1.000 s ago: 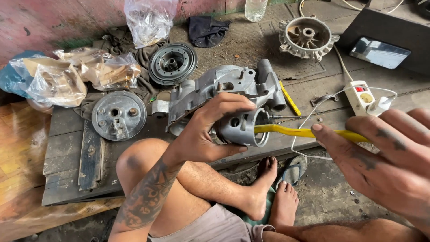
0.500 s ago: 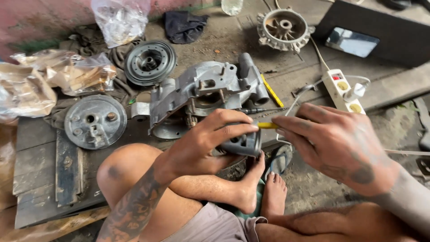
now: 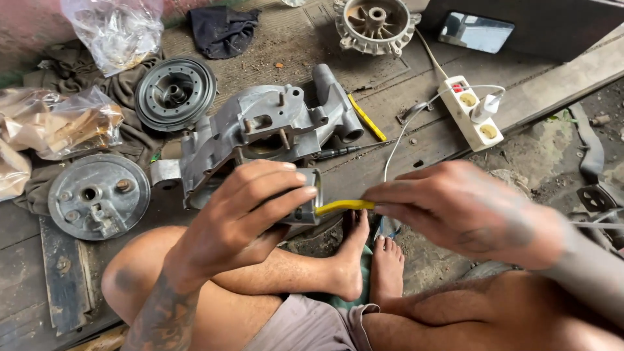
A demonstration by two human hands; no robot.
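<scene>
My left hand [image 3: 244, 214] grips a small grey metal cylinder part [image 3: 307, 208] over my crossed legs. My right hand [image 3: 455, 211] holds a yellow-handled tool [image 3: 344, 206] by its handle, with its tip pushed into the open end of the cylinder. Just behind my hands lies a large grey cast engine casing [image 3: 266, 127] on the wooden planks.
A round metal plate [image 3: 97, 195] and a black pulley wheel [image 3: 174, 93] lie at the left, beside plastic bags [image 3: 110, 29]. A finned round housing [image 3: 376, 25], a white power strip [image 3: 469, 112], a phone [image 3: 474, 32] and a second yellow tool [image 3: 365, 117] lie farther back.
The view has shifted down and closer. My right hand moved left and pushed the yellow tool into the cylinder held by my left hand.
</scene>
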